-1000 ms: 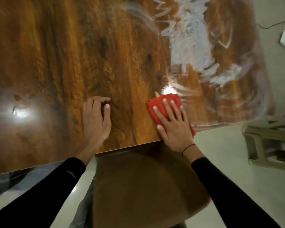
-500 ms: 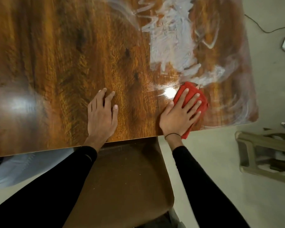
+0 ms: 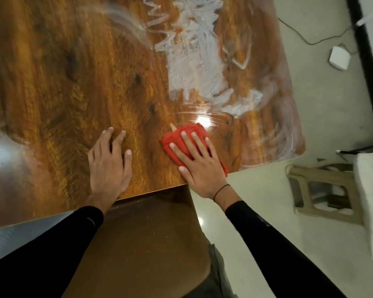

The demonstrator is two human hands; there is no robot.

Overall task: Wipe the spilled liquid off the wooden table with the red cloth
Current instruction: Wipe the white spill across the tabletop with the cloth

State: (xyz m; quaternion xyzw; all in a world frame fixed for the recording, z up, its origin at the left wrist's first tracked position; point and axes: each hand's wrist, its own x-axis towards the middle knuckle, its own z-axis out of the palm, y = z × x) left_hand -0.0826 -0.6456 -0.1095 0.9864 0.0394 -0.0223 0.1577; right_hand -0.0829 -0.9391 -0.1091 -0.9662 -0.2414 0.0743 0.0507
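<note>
Head view: the right hand lies flat, fingers straight and spread, pressing the folded red cloth onto the tabletop just right of centre frame, close to the near edge. The left hand rests open and flat on dry wood at centre frame, holding nothing, bracing. The spilled liquid spreads as whitish streaks across the upper right, well beyond the cloth, with thinner smears toward the right-hand corner. To wipe well, I would keep the palm pressure even, push the cloth up into the streaks in overlapping passes, and drag inward from the right edge so nothing runs off onto the floor.
</note>
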